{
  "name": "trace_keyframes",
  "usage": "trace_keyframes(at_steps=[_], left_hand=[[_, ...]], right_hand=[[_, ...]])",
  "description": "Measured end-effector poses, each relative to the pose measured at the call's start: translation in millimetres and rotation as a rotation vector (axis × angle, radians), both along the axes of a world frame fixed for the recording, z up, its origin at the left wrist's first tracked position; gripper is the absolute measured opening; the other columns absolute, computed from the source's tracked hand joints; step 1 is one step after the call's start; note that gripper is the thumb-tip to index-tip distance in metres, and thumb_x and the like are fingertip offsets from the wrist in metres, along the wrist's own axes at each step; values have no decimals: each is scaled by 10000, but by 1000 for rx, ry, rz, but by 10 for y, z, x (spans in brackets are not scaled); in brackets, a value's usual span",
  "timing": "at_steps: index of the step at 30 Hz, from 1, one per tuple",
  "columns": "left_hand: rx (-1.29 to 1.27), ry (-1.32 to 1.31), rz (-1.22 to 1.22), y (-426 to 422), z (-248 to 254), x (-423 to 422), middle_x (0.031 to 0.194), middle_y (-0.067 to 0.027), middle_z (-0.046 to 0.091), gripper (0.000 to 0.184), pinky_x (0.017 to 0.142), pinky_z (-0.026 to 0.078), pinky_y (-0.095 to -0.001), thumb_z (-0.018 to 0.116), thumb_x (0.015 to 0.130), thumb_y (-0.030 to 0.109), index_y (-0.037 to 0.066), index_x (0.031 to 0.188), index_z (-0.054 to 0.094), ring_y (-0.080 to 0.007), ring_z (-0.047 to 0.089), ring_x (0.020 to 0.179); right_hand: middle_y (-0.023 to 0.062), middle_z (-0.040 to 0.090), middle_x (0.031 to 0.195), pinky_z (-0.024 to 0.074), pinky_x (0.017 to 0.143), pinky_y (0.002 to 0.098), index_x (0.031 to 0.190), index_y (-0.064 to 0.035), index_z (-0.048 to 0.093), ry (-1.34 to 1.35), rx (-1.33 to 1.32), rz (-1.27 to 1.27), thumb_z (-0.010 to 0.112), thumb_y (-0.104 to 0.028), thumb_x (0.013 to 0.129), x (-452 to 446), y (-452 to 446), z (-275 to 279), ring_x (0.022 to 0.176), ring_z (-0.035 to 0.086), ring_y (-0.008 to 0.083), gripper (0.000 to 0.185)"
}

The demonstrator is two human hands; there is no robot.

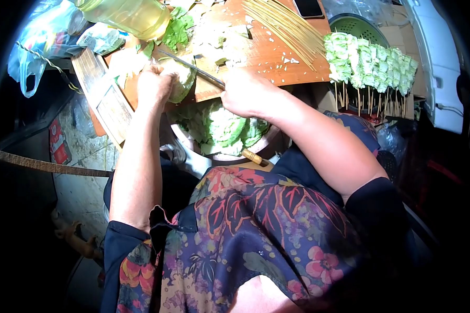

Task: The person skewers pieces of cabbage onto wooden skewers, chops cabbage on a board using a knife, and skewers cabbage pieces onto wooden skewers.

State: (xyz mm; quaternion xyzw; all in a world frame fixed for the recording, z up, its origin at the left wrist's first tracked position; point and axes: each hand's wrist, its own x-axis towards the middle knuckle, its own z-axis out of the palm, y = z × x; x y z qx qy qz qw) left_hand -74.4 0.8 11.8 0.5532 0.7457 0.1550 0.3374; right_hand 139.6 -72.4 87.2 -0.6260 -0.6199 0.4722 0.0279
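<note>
My left hand (155, 84) is closed on the left side of a pale green cabbage piece (183, 83) at the near edge of the wooden board (292, 73). My right hand (247, 93) grips a knife (206, 76), its blade pointing up and left across the top of the cabbage piece. Whether the blade touches it I cannot tell. Below both hands, larger cabbage pieces (227, 128) fill a round basin (270, 140). Cut leaf scraps (230, 44) and a loose green leaf (177, 31) lie on the board beyond the knife.
Thin wooden skewers (284, 31) lie at the board's back right, near a phone (308, 8). Threaded cabbage skewers (371, 62) stand by a green colander (359, 26). A jar of yellowish liquid (128, 15) stands back left, with a blue plastic bag (36, 47) beyond.
</note>
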Motion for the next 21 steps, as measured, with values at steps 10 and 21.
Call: trace_keyframes(at_steps=[10,21], left_hand=[[-132,-231,85,-97,66,-37,993,-156,644,525,626,542,-337,725,767,97,-34,1227,509,-204,640,832],[-26,-146,46,-70,-78,-37,1005,-163,638,503,678,511,-276,695,776,37,-63,1230,502,-182,623,839]], right_hand=[[250,630,873,482,790,453,937,3,605,18,162,-139,542,-190,817,40,-213,-484,879,615,398,236],[268,631,824,498,781,448,900,42,621,82,245,-88,518,-159,806,77,-320,-220,821,629,406,244]])
